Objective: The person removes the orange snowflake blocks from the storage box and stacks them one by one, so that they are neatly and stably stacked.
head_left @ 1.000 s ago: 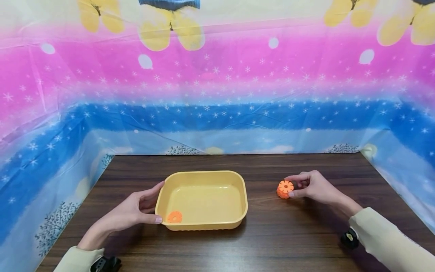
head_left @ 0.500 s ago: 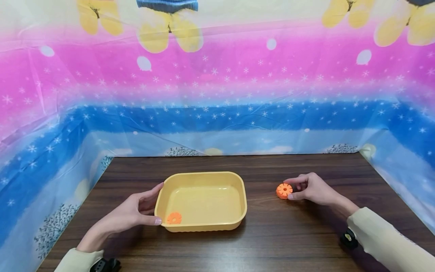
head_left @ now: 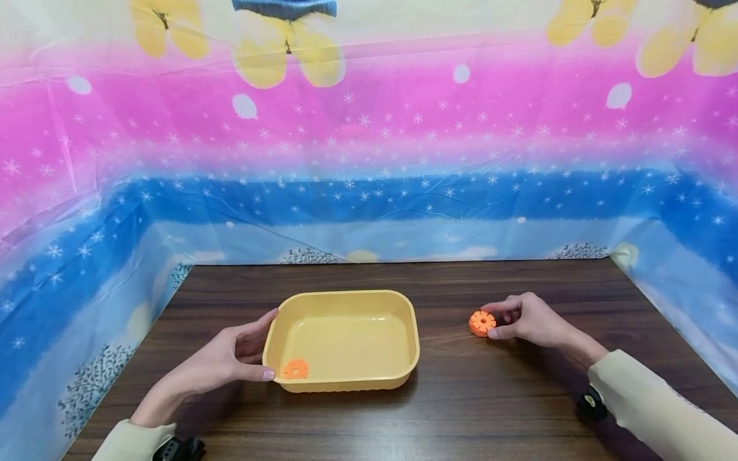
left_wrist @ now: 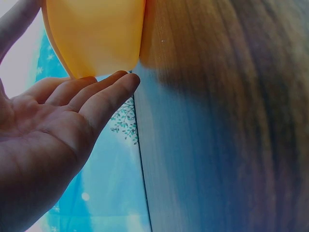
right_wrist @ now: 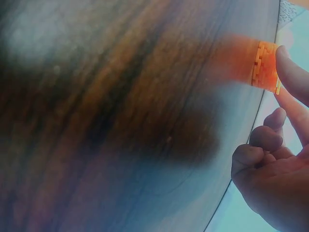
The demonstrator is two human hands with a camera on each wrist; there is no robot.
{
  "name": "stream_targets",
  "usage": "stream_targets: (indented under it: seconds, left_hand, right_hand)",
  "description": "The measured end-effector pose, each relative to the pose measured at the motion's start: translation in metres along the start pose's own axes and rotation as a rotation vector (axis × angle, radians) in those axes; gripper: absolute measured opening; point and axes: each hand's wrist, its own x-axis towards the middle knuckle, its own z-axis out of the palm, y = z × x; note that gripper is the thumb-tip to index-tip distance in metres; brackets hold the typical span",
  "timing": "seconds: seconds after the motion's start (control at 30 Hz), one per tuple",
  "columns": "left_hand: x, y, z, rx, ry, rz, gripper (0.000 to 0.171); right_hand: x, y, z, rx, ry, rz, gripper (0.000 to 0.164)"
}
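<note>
A yellow plastic tray (head_left: 346, 384) sits on the table, with one orange notched disc (head_left: 296, 369) lying inside at its near left corner. My left hand (head_left: 216, 358) holds the tray's left end, thumb at the near corner and forefinger at the far one; its other fingers extend by the tray wall in the left wrist view. To the right of the tray, my right hand (head_left: 539, 323) pinches a small stack of orange notched discs (head_left: 482, 324) between thumb and forefinger. The right wrist view shows the stacked discs (right_wrist: 265, 66) edge-on at the table surface, the remaining fingers curled below.
The dark wood-grain table (head_left: 369, 426) runs back to a printed cloth (head_left: 369, 192) that hangs behind and along both sides. Brown table surface separates the tray from the discs.
My right hand has lowered a little, and the top orange disc, raised and tilted earlier, now lies level with those under it. The left hand and tray have stayed in place.
</note>
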Motion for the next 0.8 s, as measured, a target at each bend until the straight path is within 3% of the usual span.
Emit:
stream_targets:
  seconds: [0.8]
  left_hand:
    - [0.0001,0.0,0.0003,0.009,0.0,0.0,0.092]
  right_hand:
    - [0.0012,0.0046,-0.0007,-0.037,-0.006,-0.01,0.05]
